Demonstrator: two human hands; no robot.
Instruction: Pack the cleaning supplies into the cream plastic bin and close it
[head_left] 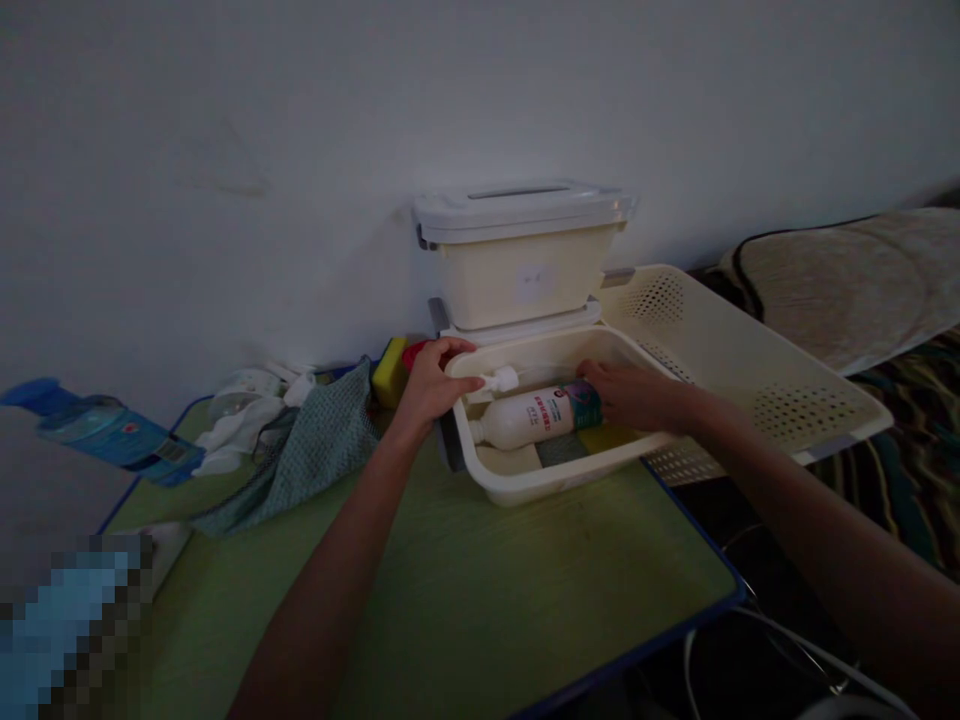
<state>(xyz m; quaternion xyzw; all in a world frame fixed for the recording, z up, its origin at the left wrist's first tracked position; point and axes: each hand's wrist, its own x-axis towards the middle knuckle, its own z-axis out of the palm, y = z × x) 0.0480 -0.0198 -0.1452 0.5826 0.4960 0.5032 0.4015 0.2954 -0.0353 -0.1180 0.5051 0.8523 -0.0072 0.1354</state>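
A white pump bottle (pixel 529 417) with a red and teal label lies on its side inside a cream plastic bin (pixel 517 484) on the green table. My left hand (pixel 433 383) grips the bin's left rim, fingers curled beside the bottle's pump head (pixel 501 380). My right hand (pixel 632 394) is wrapped round the bottle's base end inside the bin. Flat sponges or cloths lie under the bottle.
A lidded cream box (pixel 521 252) sits behind the bin. A perforated basket (pixel 739 360) lies to the right. A teal cloth (pixel 315 450), white rags (pixel 244 420), a yellow sponge (pixel 390 372) and a blue bottle (pixel 105 430) are on the left. The table edge (pixel 697 625) drops off right.
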